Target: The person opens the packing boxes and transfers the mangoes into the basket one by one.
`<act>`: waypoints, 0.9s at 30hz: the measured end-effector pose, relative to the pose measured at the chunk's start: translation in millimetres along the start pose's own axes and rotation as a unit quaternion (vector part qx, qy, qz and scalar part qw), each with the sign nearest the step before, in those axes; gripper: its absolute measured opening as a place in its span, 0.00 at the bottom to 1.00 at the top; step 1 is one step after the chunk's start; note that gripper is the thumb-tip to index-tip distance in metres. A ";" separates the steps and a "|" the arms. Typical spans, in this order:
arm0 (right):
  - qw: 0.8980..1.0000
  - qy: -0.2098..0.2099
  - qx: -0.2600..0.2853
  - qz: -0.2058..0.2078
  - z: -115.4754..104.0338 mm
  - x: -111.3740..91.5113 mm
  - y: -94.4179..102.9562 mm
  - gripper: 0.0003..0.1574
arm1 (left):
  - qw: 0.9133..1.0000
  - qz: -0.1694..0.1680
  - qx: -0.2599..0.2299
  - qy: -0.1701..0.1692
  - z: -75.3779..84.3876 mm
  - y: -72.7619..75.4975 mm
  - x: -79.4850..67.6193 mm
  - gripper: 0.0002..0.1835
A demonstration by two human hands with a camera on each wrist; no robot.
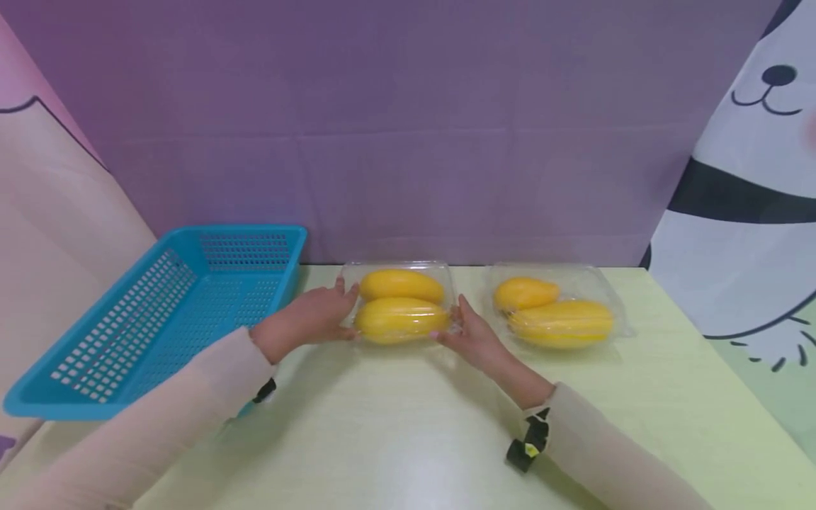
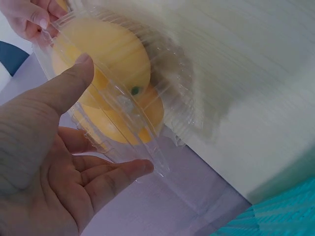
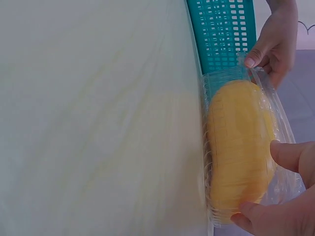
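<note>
A clear plastic clamshell box holds two long yellow fruits, mango-like in shape, lying side by side. My left hand grips the box's left end, thumb over the lid and fingers along the rim in the left wrist view. At the right end, my right hand holds it, thumb and fingers spread across the corner. Whether the box touches the table or hangs just above it, I cannot tell. To the right lies a second clear clamshell box with two more yellow fruits, one smaller and one faintly striped.
A blue perforated plastic basket stands on the table's left side, beside my left forearm. The pale table ends at a purple cloth backdrop. A panda-printed sheet hangs on the right.
</note>
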State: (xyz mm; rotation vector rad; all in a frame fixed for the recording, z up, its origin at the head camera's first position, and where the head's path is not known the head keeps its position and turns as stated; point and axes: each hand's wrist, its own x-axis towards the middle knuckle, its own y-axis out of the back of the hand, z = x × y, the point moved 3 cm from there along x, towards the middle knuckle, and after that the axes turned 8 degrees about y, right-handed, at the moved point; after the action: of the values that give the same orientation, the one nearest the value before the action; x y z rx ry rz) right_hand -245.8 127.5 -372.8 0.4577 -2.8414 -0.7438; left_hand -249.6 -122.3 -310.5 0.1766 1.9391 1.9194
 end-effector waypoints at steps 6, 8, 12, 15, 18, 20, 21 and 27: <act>0.999 -0.008 0.031 -0.004 2.0 -1.9 -1.1 0.57 | 1.000 -0.003 0.028 0.001 0.3 -4.7 1.8 0.44; 0.999 -0.010 0.033 -0.006 2.4 -2.2 -1.2 0.56 | 0.999 0.002 0.045 0.000 1.2 -5.5 2.4 0.43; 0.999 -0.010 0.040 -0.009 2.7 -3.1 -0.9 0.54 | 0.997 0.015 0.074 -0.007 3.3 -7.5 3.0 0.40; 0.999 -0.005 0.048 -0.004 2.1 -3.1 -1.0 0.53 | 0.996 0.026 0.089 -0.015 5.2 -8.6 3.3 0.38; 0.999 -0.004 0.050 0.001 1.1 -3.5 -1.0 0.51 | 0.996 0.030 0.089 -0.012 8.4 -8.1 2.9 0.34; 0.999 -0.008 0.054 0.002 0.0 -4.1 -1.1 0.51 | 0.996 0.030 0.079 -0.002 10.6 -7.3 2.3 0.32; 0.998 -0.009 0.054 0.002 -0.5 -4.5 -1.2 0.51 | 0.997 0.032 0.071 0.002 11.9 -6.7 1.6 0.31; 0.998 -0.014 0.066 0.002 -2.2 -4.6 -2.0 0.50 | 0.999 0.038 0.020 0.030 18.5 -6.4 0.0 0.35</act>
State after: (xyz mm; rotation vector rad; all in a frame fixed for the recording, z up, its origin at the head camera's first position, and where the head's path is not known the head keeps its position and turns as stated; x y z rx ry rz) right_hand -240.5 126.4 -372.3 0.4631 -2.9286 -0.5687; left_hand -241.6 -105.5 -316.3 0.2078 2.0379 1.9571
